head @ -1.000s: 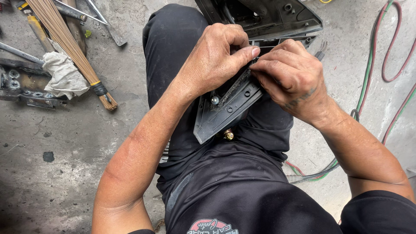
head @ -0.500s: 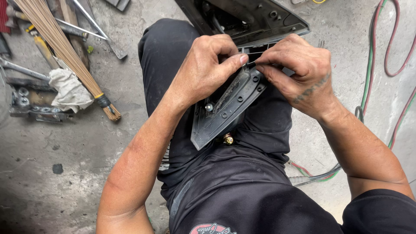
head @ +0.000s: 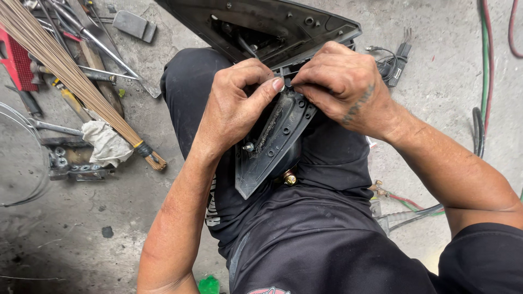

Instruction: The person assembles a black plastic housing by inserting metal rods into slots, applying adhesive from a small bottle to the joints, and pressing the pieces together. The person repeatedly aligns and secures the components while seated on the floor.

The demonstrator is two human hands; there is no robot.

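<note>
A black plastic housing part (head: 271,146) lies across my lap, its pointed end toward me, with a brass fitting (head: 289,177) under it. My left hand (head: 235,106) grips its upper left side, thumb pressed on the part's inner face. My right hand (head: 344,87) holds the upper right edge, fingers curled over it. The fingertips of both hands meet near the part's top. Behind the hands a larger black panel (head: 283,27) rests on my knees. What the fingertips pinch is hidden.
A straw broom (head: 71,76), a white rag (head: 107,142), metal tools and rods (head: 103,46) lie on the concrete floor at left. Black connector wires (head: 395,57) and green and red hoses (head: 484,60) run at right. A green cap (head: 208,285) sits by my body.
The view has shifted down slightly. Both hands have stayed on the black part, working at its upper edge, and the part now lies a little lower on my lap.
</note>
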